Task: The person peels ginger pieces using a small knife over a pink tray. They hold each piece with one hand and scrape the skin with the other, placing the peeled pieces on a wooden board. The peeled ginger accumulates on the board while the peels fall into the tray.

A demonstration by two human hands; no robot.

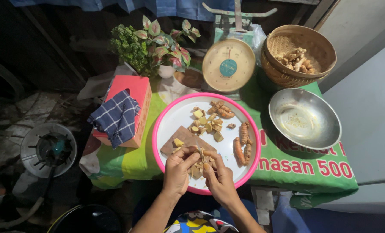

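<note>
Head camera looks steeply down, close over the table.

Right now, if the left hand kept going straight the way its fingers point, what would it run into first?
The left hand points up and right across the pink-rimmed tray. Beyond the root piece both hands pinch, it would probably meet the small wooden cutting board or the cut yellow pieces; depth is unclear.

left hand, right hand, fingertips meeting, curled

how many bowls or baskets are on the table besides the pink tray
2. A woven basket with pale root pieces stands at the far right corner, beside the scale. An empty metal bowl sits just in front of it, right of the pink tray.
</note>
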